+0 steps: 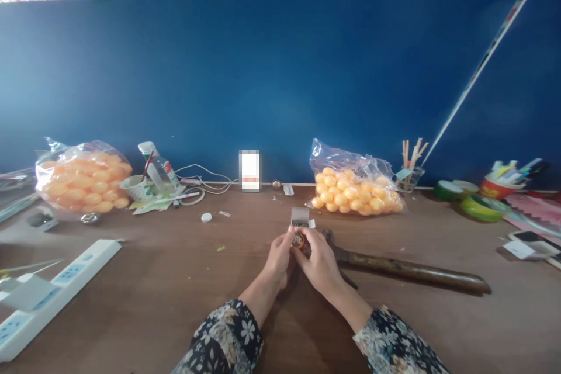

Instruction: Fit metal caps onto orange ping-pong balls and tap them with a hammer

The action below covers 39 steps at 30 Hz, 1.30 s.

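Observation:
My left hand and my right hand meet over the middle of the table. Between their fingertips they pinch a small round object, orange with a dark, shiny centre; its kind is too small to make out. Just beyond my fingers stands a small clear box, with a white slip beside it. To the right of my right hand lies a hammer, its wooden handle pointing right. Its head is partly hidden by that hand.
Bags of orange balls stand at the back left and back right. A white power strip lies at the left. A bottle, sticks in a glass, green tape rolls and a pen cup line the back.

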Each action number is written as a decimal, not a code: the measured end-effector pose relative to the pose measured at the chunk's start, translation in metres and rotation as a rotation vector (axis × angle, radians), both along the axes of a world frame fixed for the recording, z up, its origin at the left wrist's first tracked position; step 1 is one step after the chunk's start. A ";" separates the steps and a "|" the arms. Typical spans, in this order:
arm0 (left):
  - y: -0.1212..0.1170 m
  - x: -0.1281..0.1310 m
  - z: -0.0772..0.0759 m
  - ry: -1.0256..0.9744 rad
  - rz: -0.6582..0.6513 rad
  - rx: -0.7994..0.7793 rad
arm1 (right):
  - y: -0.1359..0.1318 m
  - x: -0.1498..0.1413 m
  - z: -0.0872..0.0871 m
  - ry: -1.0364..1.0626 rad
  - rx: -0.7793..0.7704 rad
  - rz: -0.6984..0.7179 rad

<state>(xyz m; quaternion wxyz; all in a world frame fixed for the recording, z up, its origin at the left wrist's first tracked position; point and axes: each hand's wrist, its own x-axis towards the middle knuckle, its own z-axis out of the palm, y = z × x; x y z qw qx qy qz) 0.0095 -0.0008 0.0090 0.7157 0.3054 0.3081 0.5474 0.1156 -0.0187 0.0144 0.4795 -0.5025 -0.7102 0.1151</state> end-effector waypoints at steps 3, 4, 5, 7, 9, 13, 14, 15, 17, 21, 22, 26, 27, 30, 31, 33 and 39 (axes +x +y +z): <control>0.000 0.000 -0.001 -0.004 -0.008 0.005 | 0.000 0.000 -0.001 -0.002 0.015 -0.005; 0.000 0.000 -0.001 -0.007 -0.012 0.006 | 0.000 0.000 -0.002 -0.003 0.017 -0.008; 0.000 0.000 -0.001 -0.012 -0.015 0.007 | 0.000 0.000 -0.002 -0.005 0.017 -0.011; 0.000 0.000 -0.001 -0.014 -0.016 0.005 | 0.001 0.000 -0.003 -0.009 0.014 -0.012; 0.000 0.001 0.000 -0.010 -0.015 0.003 | 0.001 0.000 -0.003 -0.016 0.004 -0.009; 0.000 0.001 0.001 0.010 -0.019 0.010 | 0.002 0.000 -0.006 -0.018 0.007 -0.012; 0.000 0.000 0.002 0.018 -0.016 0.011 | 0.003 0.000 -0.006 -0.018 0.014 -0.014; -0.001 0.000 0.002 0.026 -0.012 0.010 | 0.003 0.000 -0.007 -0.018 0.022 -0.016; -0.001 0.000 0.003 0.032 -0.010 0.008 | 0.003 0.000 -0.007 -0.018 0.029 -0.014; -0.001 0.000 0.004 0.030 -0.013 0.020 | 0.002 0.000 -0.006 -0.027 0.021 -0.014; -0.001 0.000 0.004 0.033 -0.011 0.025 | 0.002 0.000 -0.006 -0.032 0.018 -0.016; -0.001 0.000 0.003 0.031 -0.010 0.036 | 0.002 0.000 -0.006 -0.031 0.020 -0.011; -0.001 0.000 0.002 0.028 -0.010 0.037 | 0.002 0.001 -0.006 -0.027 0.023 -0.009; 0.000 0.000 0.001 0.021 -0.016 0.039 | 0.003 0.001 -0.007 -0.016 0.032 -0.004; 0.001 0.000 0.001 0.019 -0.017 0.042 | 0.003 0.001 -0.007 -0.014 0.034 -0.004; 0.001 0.000 0.000 0.013 -0.013 0.047 | 0.003 0.002 -0.008 -0.010 0.038 -0.005; -0.002 0.000 0.003 0.034 -0.005 0.056 | 0.002 0.000 -0.007 0.030 0.025 -0.025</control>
